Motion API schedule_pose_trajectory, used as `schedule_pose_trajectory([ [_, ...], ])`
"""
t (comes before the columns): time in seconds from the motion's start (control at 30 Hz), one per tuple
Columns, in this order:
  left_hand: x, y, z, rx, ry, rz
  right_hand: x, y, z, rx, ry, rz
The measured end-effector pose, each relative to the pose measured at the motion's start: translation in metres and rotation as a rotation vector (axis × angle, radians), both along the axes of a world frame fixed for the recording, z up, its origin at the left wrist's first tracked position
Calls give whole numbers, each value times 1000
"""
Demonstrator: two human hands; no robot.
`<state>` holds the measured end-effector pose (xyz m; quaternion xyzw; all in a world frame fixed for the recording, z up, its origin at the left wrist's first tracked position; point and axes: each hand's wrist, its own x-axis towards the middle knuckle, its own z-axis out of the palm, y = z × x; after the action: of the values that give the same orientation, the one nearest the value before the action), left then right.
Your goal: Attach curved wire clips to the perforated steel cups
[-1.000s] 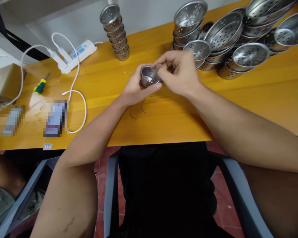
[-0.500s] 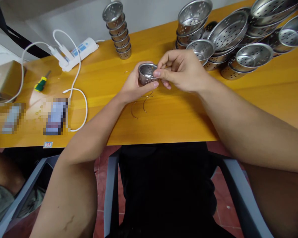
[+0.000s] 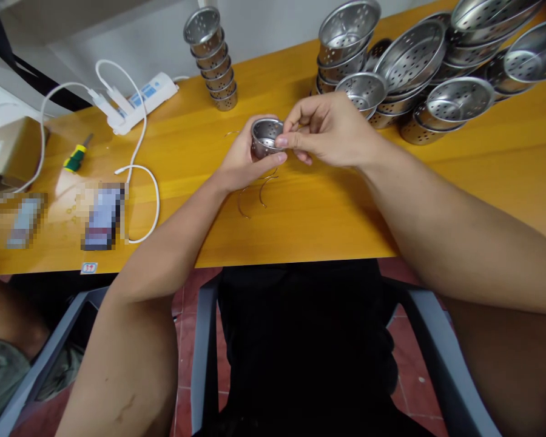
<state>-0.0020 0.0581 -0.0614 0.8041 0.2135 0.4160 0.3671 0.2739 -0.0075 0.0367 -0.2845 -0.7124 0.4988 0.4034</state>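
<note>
A small perforated metal cup (image 3: 267, 135) is held above the table by my left hand (image 3: 242, 159), fingers wrapped round its far side and thumb along the near side. My right hand (image 3: 324, 132) is closed in a pinch at the cup's right rim, thumb and forefinger together. What lies between those fingertips, if anything, is too small to make out. Below the cup, several thin curved wires (image 3: 261, 193) lie on the table, partly behind my left hand.
A stack of small perforated cups (image 3: 217, 67) stands at the back. Larger perforated metal cups (image 3: 409, 60) crowd the right rear. To the left are a power strip (image 3: 148, 100) with white cables, a screwdriver (image 3: 76, 156), a cardboard box (image 3: 16, 152) and a phone (image 3: 104, 217).
The whole view has shifted slightly. Both hands keep their places at the cup, with the right fingers still pinched at its rim.
</note>
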Motion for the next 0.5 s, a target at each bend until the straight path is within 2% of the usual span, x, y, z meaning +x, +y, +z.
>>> schedule_pose_trajectory([
  [0.13,1,0,-1,-2,17,43,0,4,-4,89,10,13],
  [0.23,1,4,-6,37,-5,80,-3,6,-11,221,24,-142],
  [0.33,-1,11,-11,96,-29,105,-4,6,-19,319,-53,-301],
  [0.5,-4,19,-16,167,-44,117,2,8,-24,501,-174,-321],
])
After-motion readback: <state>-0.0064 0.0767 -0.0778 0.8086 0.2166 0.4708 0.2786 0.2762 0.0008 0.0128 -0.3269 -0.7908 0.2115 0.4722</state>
